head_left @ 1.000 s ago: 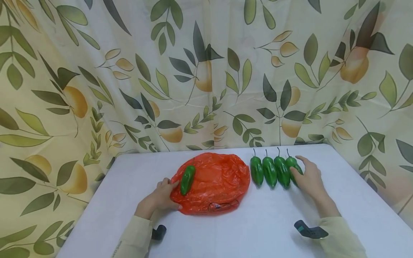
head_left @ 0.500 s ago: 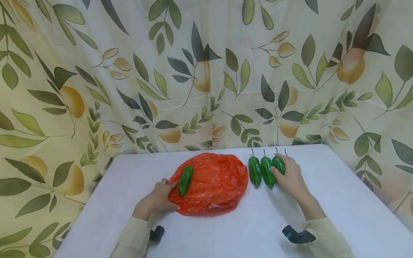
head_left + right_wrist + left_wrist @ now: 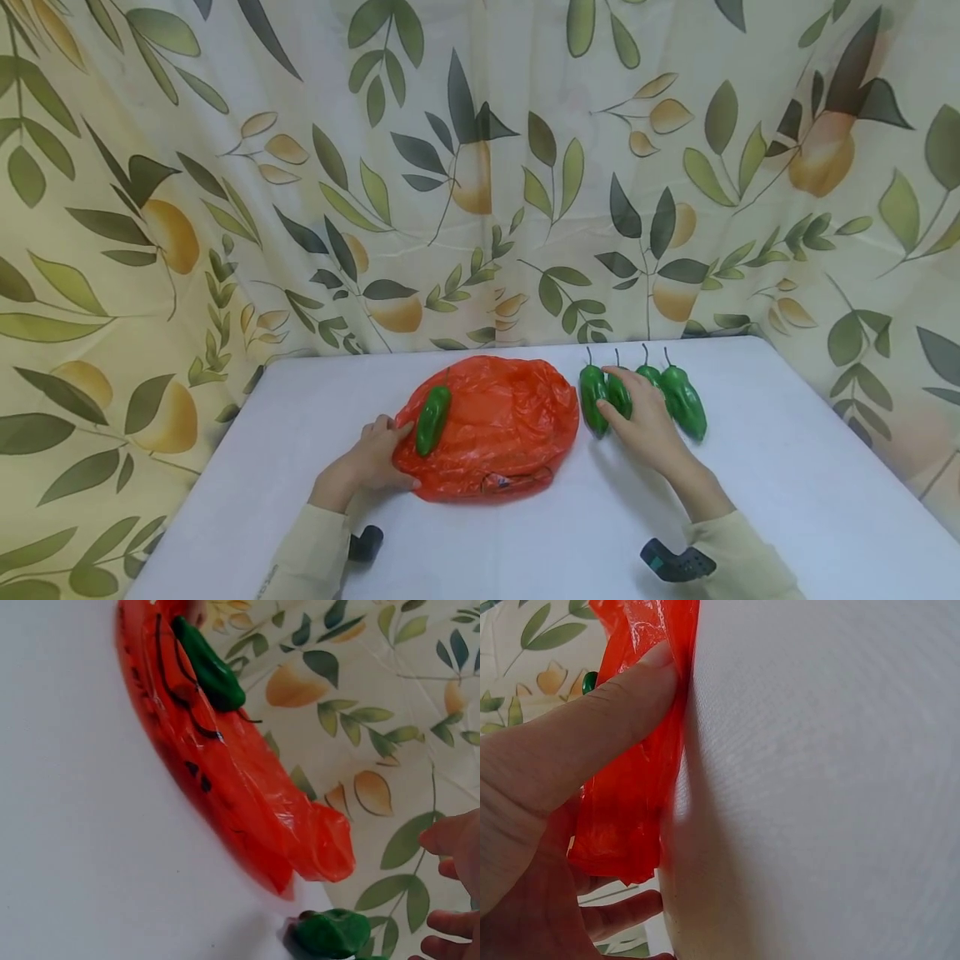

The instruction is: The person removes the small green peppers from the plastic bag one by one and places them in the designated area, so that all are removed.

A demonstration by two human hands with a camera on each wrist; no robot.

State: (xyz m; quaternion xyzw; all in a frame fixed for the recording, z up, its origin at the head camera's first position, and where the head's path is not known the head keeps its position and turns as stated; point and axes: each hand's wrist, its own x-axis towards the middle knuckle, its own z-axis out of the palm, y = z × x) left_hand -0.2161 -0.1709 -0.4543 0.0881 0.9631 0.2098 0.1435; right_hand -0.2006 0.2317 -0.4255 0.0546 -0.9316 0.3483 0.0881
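A crumpled red plastic bag (image 3: pixel 502 425) lies on the white table, with one glossy green pepper (image 3: pixel 432 421) on its left part. My left hand (image 3: pixel 367 460) holds the bag's left edge, thumb on the near side and fingers farther back. To the bag's right, several stemmed green peppers stand in a row. My right hand (image 3: pixel 651 427) is over the second pepper (image 3: pixel 618 396), partly hiding it, thumb and fingers spread. In the right wrist view its fingers (image 3: pixel 454 836) show apart from a green pepper (image 3: pixel 330 934). The last pepper (image 3: pixel 684 404) tilts outward.
The white table (image 3: pixel 525 550) ends at a patterned curtain (image 3: pixel 480 183) of leaves and fruit. Dark devices are worn at both wrists, the left device (image 3: pixel 366 543) and the right device (image 3: pixel 675 562).
My right hand has moved left along the row, from the last pepper to the second, uncovering the last one. The left hand and the bag keep their place.
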